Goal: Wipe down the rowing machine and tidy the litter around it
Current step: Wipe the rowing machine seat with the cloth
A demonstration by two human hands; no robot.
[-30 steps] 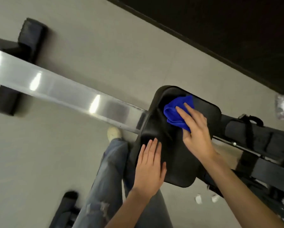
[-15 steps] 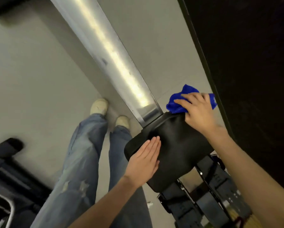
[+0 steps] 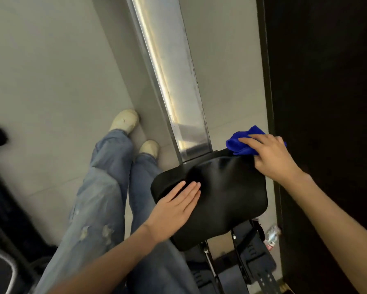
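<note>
While the left hand [image 3: 176, 205] lies flat on the seat's [image 3: 227, 187] near-left corner, the right hand [image 3: 271, 160] presses the cloth [image 3: 240, 143], fingers laid over it, at the seat's far-right edge, mid-wipe; next likely the rail [image 3: 172, 81] beyond the seat, then what may be a bottle [image 3: 271, 236] near-right.

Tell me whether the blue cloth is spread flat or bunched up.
Bunched up: the cloth bulges in rounded folds under the right hand pressing it on the seat's far corner.
</note>
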